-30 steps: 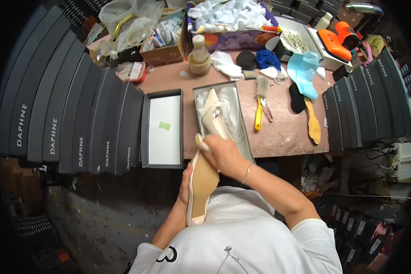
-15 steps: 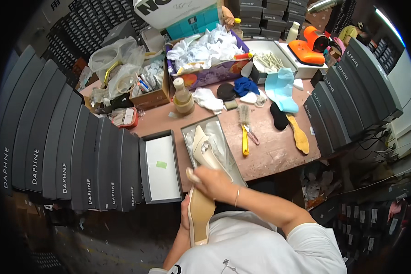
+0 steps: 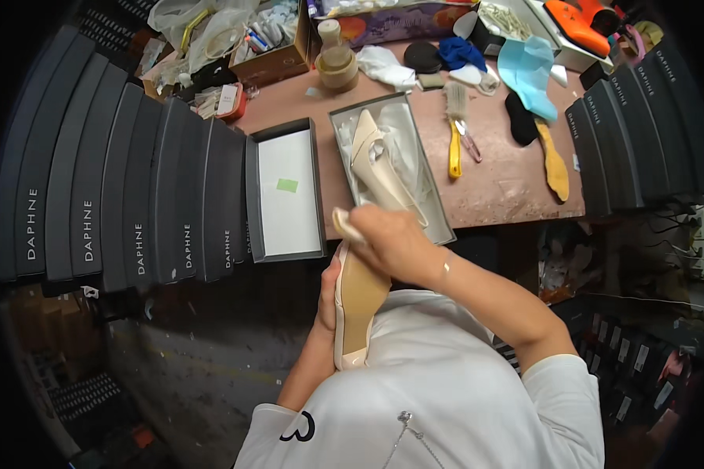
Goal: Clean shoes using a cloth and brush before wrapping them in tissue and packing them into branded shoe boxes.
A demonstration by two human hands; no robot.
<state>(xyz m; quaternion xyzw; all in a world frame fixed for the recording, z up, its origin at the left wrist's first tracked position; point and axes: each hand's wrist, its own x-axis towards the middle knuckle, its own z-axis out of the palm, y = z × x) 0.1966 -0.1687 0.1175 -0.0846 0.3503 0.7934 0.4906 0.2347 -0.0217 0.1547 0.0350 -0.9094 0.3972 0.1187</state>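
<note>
A beige shoe (image 3: 361, 313) is held sole up in front of my chest, its heel end toward me. My left hand (image 3: 330, 293) wraps around the shoe's left side. At the toe end, my right hand (image 3: 395, 242) is closed on a small pale, soft-looking piece (image 3: 343, 223), perhaps a folded cloth; its exact kind is unclear. The fingers hide the toe. Just beyond, a matching beige pointed shoe (image 3: 383, 180) lies on white tissue in an open grey shoebox (image 3: 440, 223).
Left of that box lies a lid (image 3: 288, 211) with a green sticker. Dark shoeboxes stand in rows at left (image 3: 152, 203) and right (image 3: 630, 148). On the table (image 3: 508, 187) are a yellow-handled brush (image 3: 454, 148), scissors (image 3: 469, 144), a tan insole (image 3: 554, 168), and a blue cloth (image 3: 528, 74).
The view has tilted down, so the table sits higher in the picture. Both hands keep their hold, and the right hand stays at the shoe's toe end.
</note>
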